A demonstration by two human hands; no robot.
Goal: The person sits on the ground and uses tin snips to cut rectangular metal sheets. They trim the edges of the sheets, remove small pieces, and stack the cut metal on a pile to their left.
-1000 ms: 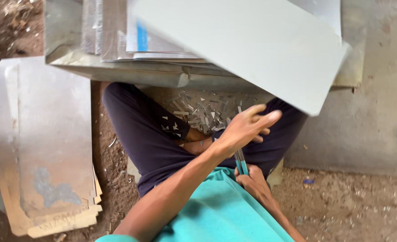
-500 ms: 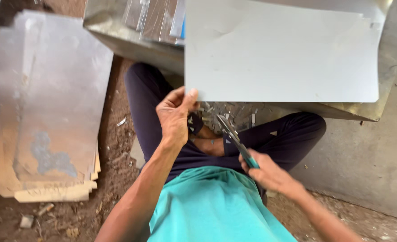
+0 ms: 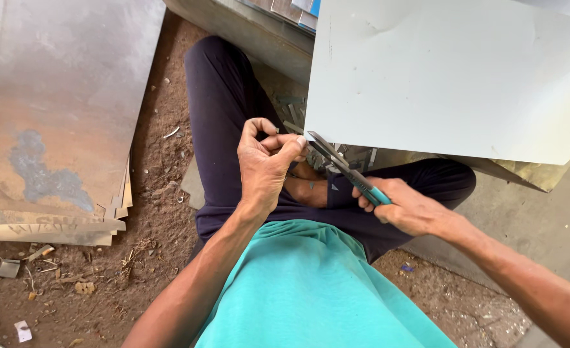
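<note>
right hand (image 3: 408,207) wraps the teal handles of the snips (image 3: 348,172), blades parted at the sheet's lower-left corner | left hand (image 3: 266,162) pinches that corner of the pale metal sheet (image 3: 449,77) | sheet lies across the lap | stacked rusty sheets (image 3: 56,116) well apart on the dirt

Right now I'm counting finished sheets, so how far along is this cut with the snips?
Barely begun. The right hand holds the snips with blades at the lower left corner of the pale sheet, which the left hand pinches. The sheet's visible edges look whole. Offcuts lie beneath, a stack of sheets alongside.
</note>
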